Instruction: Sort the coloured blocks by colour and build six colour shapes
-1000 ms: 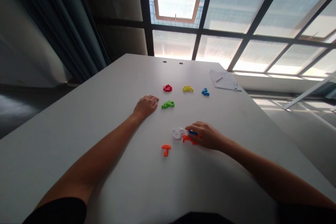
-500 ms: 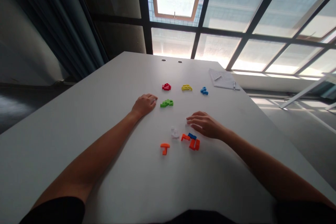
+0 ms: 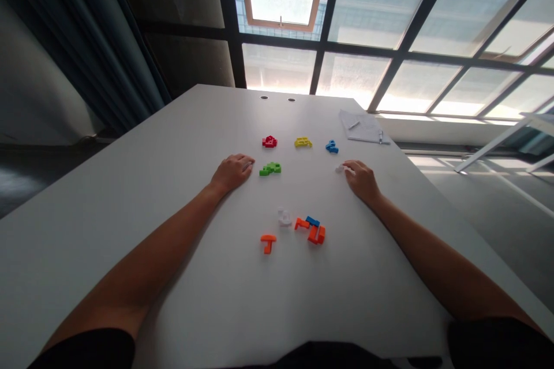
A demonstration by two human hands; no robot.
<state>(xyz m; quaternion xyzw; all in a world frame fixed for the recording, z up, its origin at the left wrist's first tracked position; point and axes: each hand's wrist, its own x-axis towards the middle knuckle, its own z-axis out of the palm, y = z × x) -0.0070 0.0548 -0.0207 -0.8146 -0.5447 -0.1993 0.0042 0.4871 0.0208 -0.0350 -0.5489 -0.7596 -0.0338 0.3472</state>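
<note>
My left hand (image 3: 232,173) lies palm down on the white table (image 3: 182,144), holding nothing, just left of a green plastic puzzle piece (image 3: 270,169). My right hand (image 3: 362,181) rests farther forward, its fingertips on a small white plastic piece (image 3: 344,169). Beyond them sit a red piece (image 3: 269,141), a yellow piece (image 3: 303,142) and a blue piece (image 3: 332,147). Nearer me lie another white piece (image 3: 284,218), an orange T-shaped piece (image 3: 268,243) and a touching orange-and-blue cluster (image 3: 312,230).
Papers with a pen (image 3: 361,127) lie at the far right corner of the table. Two small holes (image 3: 277,98) mark the far edge. The table's right edge (image 3: 489,248) runs past my right arm, and a large window stands beyond.
My right hand has slid forward and rightward, away from the orange pieces, taking the small white piece along. My left hand stays nearly still. The view has shifted slightly.
</note>
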